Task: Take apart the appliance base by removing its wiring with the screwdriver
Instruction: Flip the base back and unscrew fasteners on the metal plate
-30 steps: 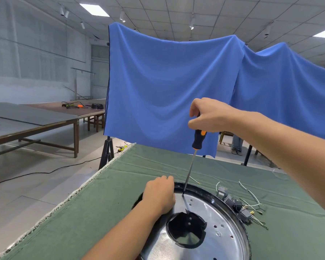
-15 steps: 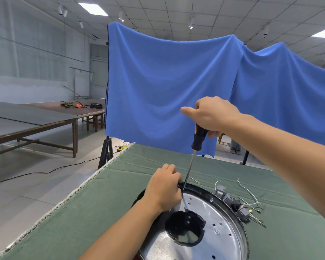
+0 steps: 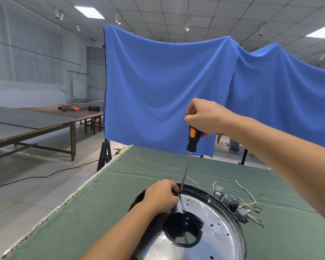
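A round appliance base (image 3: 212, 216) with a shiny metal plate, a black rim and a dark centre hole lies on the green cloth. My right hand (image 3: 204, 117) grips the top of a black and orange screwdriver (image 3: 191, 140), which stands nearly upright with its tip at the base's far left rim. My left hand (image 3: 161, 197) rests curled on that rim beside the tip, its fingers pinching something small there that I cannot make out. Loose wiring with grey connector blocks (image 3: 233, 205) lies on the cloth to the right of the base.
The green-covered table (image 3: 105, 212) ends at a frayed left edge, with floor below. A blue cloth screen (image 3: 158, 87) hangs behind the table. Other long tables (image 3: 26, 121) stand far left. A black cable (image 3: 45, 175) runs across the floor.
My right hand has shifted its hold at the top of the screwdriver handle. My left hand moved slightly towards the tip on the rim. The screwdriver tip stays at the same spot.
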Motion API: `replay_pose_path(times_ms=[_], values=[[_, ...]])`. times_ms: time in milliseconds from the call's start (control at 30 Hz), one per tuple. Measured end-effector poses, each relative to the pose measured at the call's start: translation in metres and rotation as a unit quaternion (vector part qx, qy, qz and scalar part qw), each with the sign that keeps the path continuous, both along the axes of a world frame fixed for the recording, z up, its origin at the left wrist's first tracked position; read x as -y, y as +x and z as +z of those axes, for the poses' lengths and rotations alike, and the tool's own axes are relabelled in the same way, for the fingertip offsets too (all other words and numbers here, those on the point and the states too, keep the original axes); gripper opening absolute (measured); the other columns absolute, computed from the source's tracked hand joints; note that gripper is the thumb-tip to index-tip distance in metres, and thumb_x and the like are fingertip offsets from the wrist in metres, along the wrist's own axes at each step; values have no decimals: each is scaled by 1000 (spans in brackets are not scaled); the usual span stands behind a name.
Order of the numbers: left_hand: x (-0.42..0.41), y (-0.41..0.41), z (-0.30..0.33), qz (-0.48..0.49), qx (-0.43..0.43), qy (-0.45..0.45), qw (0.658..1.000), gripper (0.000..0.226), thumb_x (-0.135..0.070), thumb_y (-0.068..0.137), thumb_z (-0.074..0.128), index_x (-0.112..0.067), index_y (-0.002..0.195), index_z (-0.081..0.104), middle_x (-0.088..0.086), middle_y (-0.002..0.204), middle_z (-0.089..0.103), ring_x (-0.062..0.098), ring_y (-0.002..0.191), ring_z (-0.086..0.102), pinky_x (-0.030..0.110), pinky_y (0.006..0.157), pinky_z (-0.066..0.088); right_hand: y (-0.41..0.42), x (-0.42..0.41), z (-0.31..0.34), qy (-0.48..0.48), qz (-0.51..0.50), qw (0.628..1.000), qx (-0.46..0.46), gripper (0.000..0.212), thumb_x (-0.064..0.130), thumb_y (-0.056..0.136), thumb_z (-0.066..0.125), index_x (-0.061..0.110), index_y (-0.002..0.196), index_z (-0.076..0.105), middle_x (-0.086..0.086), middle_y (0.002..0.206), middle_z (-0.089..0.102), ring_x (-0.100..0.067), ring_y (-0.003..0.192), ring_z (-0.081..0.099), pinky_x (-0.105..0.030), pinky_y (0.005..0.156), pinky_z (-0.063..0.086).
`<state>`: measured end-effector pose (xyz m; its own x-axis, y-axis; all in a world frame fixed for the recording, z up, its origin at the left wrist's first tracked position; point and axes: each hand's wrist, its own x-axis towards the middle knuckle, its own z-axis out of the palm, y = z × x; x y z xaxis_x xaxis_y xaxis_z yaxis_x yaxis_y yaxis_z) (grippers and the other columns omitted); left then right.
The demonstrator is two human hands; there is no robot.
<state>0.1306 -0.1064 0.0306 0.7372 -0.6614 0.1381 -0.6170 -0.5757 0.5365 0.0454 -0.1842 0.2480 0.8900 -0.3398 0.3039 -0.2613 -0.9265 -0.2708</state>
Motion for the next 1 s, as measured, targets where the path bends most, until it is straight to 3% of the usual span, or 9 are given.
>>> replay_pose_path(times_ms=[100, 233, 300, 367, 467, 600, 700, 867, 1000], values=[[1, 1, 0, 3, -35, -17, 999, 35, -21, 77, 51, -39, 104, 64, -15, 76, 64, 15, 75, 60, 26, 69, 40, -1, -1, -1, 54, 50, 997, -18, 25, 18, 78, 58, 19, 101, 47, 2, 75, 59, -20, 71, 54, -31, 61, 46], [4, 3, 0, 13, -38, -21, 999, 30, -23, 78, 53, -39, 100, 66, -15, 63, 59, 12, 62, 56, 25, 71, 44, 5, -2, -11, -7, 14, 999, 48, 33, 55, 84, 54, 23, 89, 48, 5, 70, 66, -16, 63, 65, -33, 61, 54], [5, 3, 0, 16, -40, -22, 999, 26, -25, 80, 54, -38, 99, 65, -14, 58, 58, 7, 52, 56, 24, 69, 44, 8, -1, -12, -36, 9, 998, 59, 18, 40, 91, 45, 22, 90, 47, 1, 73, 69, -19, 58, 67, -29, 58, 50], [6, 3, 1, 20, -42, -22, 999, 21, -26, 80, 55, -39, 94, 65, -13, 52, 56, 6, 45, 55, 23, 63, 41, 8, 0, -9, -1, 15, 998, 56, 11, 25, 85, 46, 19, 94, 47, -2, 81, 68, -23, 67, 69, -32, 59, 53], [7, 3, 1, 25, -40, -22, 999, 18, -29, 80, 58, -37, 93, 68, -12, 52, 56, 10, 57, 62, 24, 61, 39, 2, 4, -5, 46, 21, 997, 54, 18, 24, 78, 55, 20, 94, 49, 0, 88, 62, -26, 83, 66, -44, 71, 59], [10, 4, 0, 39, -29, -27, 998, 17, -32, 81, 64, -38, 94, 72, -15, 67, 65, 15, 84, 66, 25, 64, 39, -6, 15, -13, -78, -14, 994, 79, 18, 35, 84, 58, 20, 92, 52, 0, 91, 65, -25, 80, 62, -33, 63, 47], [11, 3, -2, 48, -14, -45, 998, 13, -33, 80, 66, -37, 90, 74, -21, 69, 64, 15, 83, 66, 25, 62, 38, -13, 22, -17, -108, -27, 979, 173, 9, 28, 86, 55, 20, 89, 56, 1, 86, 66, -25, 76, 59, -31, 60, 36], [11, 4, -4, 41, 18, -57, 997, 10, -33, 79, 66, -35, 85, 74, -19, 51, 54, 11, 80, 65, 23, 64, 39, -27, 38, -19, -98, -62, 932, 343, 9, 25, 83, 55, 16, 86, 56, 0, 78, 65, -32, 73, 57, -32, 64, 35], [10, 4, -6, 21, 72, -51, 996, 13, -32, 86, 60, -29, 90, 72, -12, 86, 69, 14, 92, 61, 25, 68, 38, -35, 51, -45, -60, -73, 880, 466, 10, 24, 87, 58, 17, 82, 52, 6, 71, 58, -20, 65, 48, -28, 62, 25]])
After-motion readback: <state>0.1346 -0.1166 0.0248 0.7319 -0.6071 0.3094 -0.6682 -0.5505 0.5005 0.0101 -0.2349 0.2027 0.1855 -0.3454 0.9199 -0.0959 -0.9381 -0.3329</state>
